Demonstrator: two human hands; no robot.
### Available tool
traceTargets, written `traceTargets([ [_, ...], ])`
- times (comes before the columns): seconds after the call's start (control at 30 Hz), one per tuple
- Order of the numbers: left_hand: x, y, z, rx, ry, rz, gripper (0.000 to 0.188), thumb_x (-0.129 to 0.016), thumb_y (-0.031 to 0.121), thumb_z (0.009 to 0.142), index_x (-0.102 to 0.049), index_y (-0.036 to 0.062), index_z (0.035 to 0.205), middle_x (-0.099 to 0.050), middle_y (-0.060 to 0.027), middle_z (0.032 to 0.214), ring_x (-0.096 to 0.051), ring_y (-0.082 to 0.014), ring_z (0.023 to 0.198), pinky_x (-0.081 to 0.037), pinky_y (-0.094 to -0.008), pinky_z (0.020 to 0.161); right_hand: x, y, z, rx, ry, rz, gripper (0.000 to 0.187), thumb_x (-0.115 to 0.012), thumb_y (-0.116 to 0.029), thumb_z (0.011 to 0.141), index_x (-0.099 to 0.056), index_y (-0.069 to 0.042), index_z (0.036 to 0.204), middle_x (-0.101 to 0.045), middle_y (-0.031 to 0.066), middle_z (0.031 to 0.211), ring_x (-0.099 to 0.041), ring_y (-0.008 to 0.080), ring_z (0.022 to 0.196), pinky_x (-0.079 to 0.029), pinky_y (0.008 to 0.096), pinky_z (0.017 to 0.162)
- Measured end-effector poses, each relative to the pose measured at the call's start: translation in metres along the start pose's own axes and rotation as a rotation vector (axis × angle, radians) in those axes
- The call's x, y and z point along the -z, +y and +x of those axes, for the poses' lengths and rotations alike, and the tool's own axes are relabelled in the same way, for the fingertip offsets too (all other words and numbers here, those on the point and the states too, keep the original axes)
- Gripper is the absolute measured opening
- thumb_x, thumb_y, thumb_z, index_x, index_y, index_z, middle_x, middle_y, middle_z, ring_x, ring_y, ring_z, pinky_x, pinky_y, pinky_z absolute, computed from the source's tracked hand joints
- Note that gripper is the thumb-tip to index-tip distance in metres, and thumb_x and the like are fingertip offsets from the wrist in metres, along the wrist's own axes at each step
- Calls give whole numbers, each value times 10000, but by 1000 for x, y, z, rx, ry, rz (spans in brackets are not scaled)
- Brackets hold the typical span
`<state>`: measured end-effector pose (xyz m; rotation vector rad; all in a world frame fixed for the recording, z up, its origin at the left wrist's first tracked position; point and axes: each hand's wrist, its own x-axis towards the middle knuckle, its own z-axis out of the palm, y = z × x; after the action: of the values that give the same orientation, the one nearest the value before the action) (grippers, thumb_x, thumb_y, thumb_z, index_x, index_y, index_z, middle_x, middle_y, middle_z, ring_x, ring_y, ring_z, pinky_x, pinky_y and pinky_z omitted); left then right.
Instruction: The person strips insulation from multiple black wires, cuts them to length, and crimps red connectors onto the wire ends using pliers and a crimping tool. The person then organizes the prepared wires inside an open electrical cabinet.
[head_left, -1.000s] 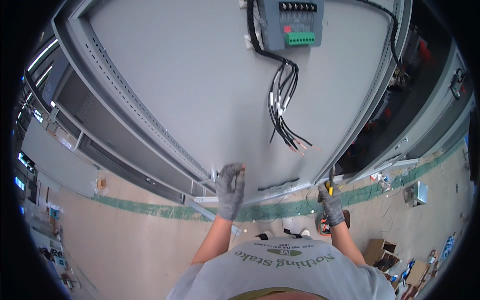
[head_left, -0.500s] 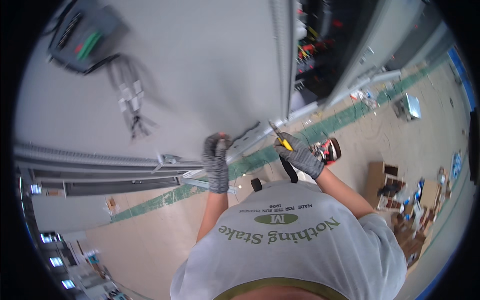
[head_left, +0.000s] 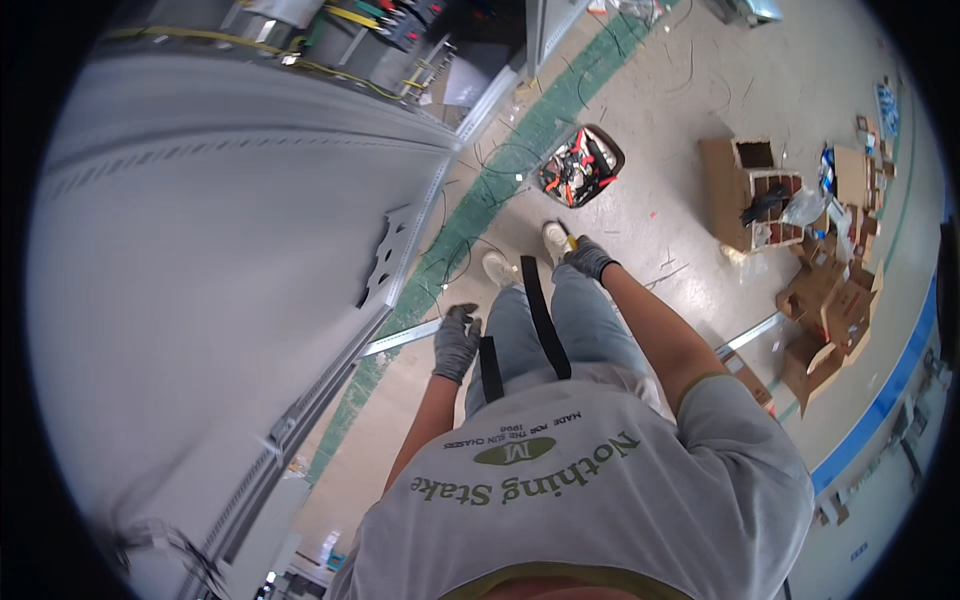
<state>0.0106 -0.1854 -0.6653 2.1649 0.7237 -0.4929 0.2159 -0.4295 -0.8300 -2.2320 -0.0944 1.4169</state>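
My right hand [head_left: 588, 256], in a grey knit glove, is closed around a yellow-handled hand tool [head_left: 571, 242]. Most of the tool is hidden by the hand, and its exact kind cannot be made out. It hangs above my right shoe [head_left: 556, 240], away from the cabinet. My left hand [head_left: 457, 345], gloved the same way, is beside my left thigh with its fingers loosely bent and apart; nothing shows in it. Closest to it are a pale metal strip [head_left: 402, 338] low by the floor and the grey cabinet panel [head_left: 270, 240] on the left.
Ahead on the floor stands a dark bin [head_left: 617, 150] of red- and black-handled tools. Opened cardboard boxes [head_left: 722, 195] are piled at the right. A green floor stripe [head_left: 470, 215] runs along the cabinet base, with loose wires about. Wired components [head_left: 400, 25] show inside the cabinet.
My view has turned right, bringing the tool bin and boxes nearer the middle. Both hands have come away from the cabinet's lower edge. The yellow-handled tool stays in my right hand.
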Motion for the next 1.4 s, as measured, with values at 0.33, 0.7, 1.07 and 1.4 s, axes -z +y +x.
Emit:
traceTargets([
  [0.33,-137,-171,38,123,-297,297,475,-650,252,815,-536,84,1245,-481,-162,1335,-453,-364,1225,-415,-447,1008,-48,97,240,-426,198,23,732,-724,-375,712,-460,-27,1300,-535,250,1270,-547,370,1183,-464,431,976],
  [0.7,-151,-184,60,269,-212,312,410,-666,191,758,-595,80,1147,-496,-110,1307,-448,-317,1216,-415,-413,1008,-93,150,393,-294,513,-622,490,-558,-397,872,-527,-115,1271,-516,161,1300,-506,344,1197,-401,449,974],
  [1.07,-161,-160,67,265,-213,285,388,-648,195,775,-592,79,1141,-512,-134,1281,-440,-341,1208,-389,-445,1014,-100,198,416,-262,344,69,346,-502,-198,914,-533,-48,1224,-616,206,1053,-604,340,982,-482,391,851],
  [1.4,-121,-98,108,134,104,-155,440,-600,262,903,-522,17,1259,-545,-162,1257,-513,-315,1174,-407,-381,1001,14,56,169,4,-100,880,186,-523,-154,955,-581,-24,1075,-511,-20,688,-451,77,566,-370,249,489],
])
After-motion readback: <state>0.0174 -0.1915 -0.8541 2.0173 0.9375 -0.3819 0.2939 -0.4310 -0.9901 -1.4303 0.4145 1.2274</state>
